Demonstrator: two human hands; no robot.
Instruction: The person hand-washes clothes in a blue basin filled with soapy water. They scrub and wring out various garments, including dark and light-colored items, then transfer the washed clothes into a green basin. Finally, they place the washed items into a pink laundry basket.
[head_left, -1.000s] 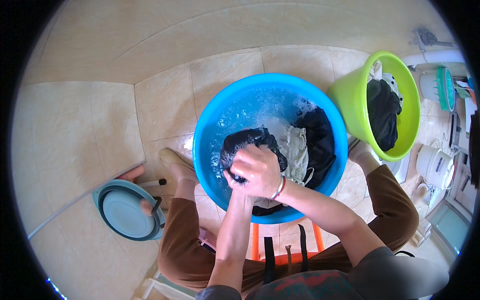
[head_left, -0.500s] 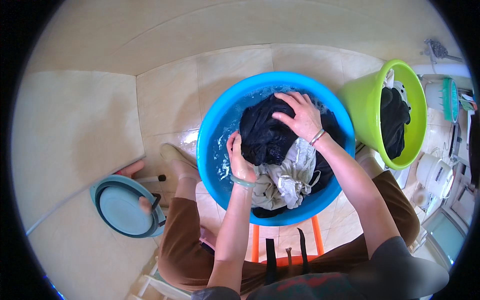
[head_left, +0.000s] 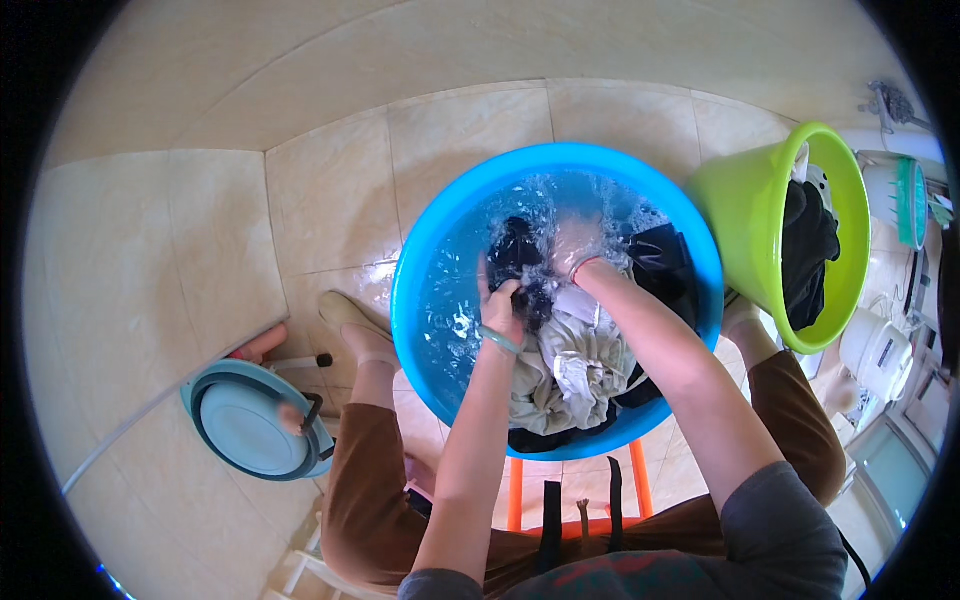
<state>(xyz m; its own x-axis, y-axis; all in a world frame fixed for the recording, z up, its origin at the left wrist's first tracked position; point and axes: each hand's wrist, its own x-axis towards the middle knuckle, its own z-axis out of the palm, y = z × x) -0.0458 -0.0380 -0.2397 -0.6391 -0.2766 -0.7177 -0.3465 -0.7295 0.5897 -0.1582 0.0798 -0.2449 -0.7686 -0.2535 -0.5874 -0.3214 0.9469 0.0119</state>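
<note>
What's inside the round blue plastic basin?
Bubbly water, dark wet cloth touching the left hand, crumpled off-white cloth, glossy black cloth, and the right hand, blurred by splashing. Whatever lies beneath the cloth is hidden.

Garments [head_left: 585, 370] lie in the washtub [head_left: 565, 154]. Right of the washtub stands a bucket [head_left: 745, 225] holding clothes [head_left: 808, 250]; left of the washtub, a basin [head_left: 245, 428]; behind the washtub, a wall [head_left: 480, 45].

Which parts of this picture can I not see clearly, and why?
Head view: the right hand, its finger positions blurred by foamy water.
Head view: bottom of the blue tub, hidden by water and clothes.
Head view: deeper contents of the green bucket, hidden by black cloth.
</note>
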